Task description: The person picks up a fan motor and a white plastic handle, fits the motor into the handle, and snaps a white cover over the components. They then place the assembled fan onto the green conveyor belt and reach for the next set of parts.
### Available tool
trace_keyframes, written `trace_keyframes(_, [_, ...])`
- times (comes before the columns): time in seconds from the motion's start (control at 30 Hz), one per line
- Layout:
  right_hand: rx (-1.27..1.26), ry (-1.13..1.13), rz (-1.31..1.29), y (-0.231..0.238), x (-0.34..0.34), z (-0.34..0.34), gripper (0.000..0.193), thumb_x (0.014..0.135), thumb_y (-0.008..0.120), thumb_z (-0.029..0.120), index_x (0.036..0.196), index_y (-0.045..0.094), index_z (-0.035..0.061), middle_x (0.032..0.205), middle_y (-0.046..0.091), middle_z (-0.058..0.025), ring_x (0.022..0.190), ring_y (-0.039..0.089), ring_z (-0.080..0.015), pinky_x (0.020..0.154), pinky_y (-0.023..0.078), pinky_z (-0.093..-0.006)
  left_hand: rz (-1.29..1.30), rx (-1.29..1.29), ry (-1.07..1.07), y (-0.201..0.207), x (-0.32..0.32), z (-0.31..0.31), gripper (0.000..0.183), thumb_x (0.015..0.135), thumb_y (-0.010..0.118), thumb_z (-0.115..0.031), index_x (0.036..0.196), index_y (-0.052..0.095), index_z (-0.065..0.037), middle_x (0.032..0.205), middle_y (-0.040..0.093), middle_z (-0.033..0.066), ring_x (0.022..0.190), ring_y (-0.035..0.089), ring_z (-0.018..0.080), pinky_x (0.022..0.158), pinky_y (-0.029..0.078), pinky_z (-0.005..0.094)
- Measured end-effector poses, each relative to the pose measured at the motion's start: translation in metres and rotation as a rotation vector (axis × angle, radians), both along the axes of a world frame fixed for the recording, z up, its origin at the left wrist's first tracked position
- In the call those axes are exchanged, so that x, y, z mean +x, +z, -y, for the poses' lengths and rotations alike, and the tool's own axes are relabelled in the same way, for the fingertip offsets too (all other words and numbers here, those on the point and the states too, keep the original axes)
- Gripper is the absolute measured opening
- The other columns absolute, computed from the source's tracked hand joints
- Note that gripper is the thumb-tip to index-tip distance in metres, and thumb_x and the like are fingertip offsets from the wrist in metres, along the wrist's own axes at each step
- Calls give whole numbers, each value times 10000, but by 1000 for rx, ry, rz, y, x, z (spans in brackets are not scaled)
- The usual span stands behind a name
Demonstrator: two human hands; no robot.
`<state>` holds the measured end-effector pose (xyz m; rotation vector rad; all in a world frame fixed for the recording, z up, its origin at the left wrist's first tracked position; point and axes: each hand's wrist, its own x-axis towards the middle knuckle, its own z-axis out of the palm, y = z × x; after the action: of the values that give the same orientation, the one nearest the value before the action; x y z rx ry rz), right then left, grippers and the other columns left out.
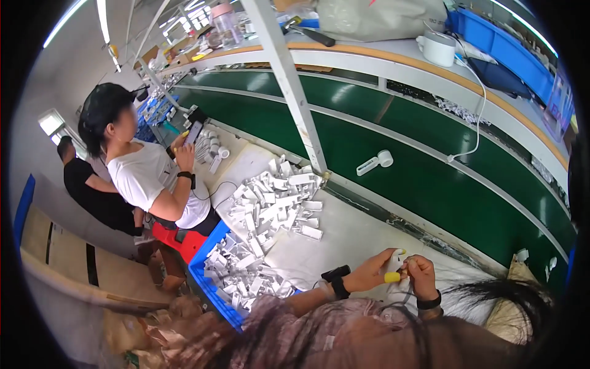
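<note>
My left hand [370, 273], with yellow covers on two fingertips, is closed around a white plastic part [397, 258], partly hidden by the fingers. Right beside it, my right hand [421, 278] has its fingers pinched together against that part; whatever they grip is too small to make out. Both hands are above the pale worktable [344, 230], near its right end. Below and beside them lie more white pieces, mostly hidden by the hands and loose hair.
A heap of white plastic parts [276, 200] covers the table's middle. A blue crate [198, 265] full of similar parts stands at its near edge. One white fan-shaped piece [376, 162] lies on the green conveyor [350, 138]. To the left, a person [144, 178] holds a phone [193, 133].
</note>
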<state>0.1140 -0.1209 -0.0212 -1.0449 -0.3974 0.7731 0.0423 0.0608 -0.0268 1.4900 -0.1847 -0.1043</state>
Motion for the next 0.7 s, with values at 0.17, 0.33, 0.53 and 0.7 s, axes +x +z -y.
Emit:
trace_keyframes(0.17, [-201, 188, 297, 40, -25, -5, 237, 950, 513, 165, 966, 629, -41, 791, 638, -82, 684, 612, -129, 643, 488, -246, 209, 184, 82, 18, -28, -10, 654, 800, 716, -215, 1330, 372, -45, 1137, 529, 78, 1014, 515, 178, 904, 414, 305])
trace_keyframes(0.33, [41, 496, 73, 50, -26, 1, 294, 938, 534, 190, 1051, 615, -69, 924, 654, -114, 918, 606, -177, 819, 471, -309, 44, 6, -75, 38, -42, -29, 398, 847, 652, -114, 1168, 425, -52, 973, 477, 15, 895, 458, 89, 819, 393, 227])
trace_keyframes(0.53, [-209, 652, 390, 37, -25, -17, 116, 845, 656, 56, 922, 622, -25, 868, 649, -57, 772, 610, -115, 717, 474, -254, 43, -1, 83, 51, -63, -34, 219, 903, 548, -57, 1116, 516, -16, 1003, 567, 52, 912, 543, 97, 787, 451, 237])
trace_keyframes(0.7, [-484, -20, 929, 51, -50, -37, 105, 770, 674, 44, 841, 597, 51, 679, 586, -35, 620, 586, -169, 600, 449, -269, -1, -55, 311, 34, -64, -33, 210, 978, 423, -125, 1116, 515, 3, 901, 594, 73, 749, 601, 123, 678, 506, 251])
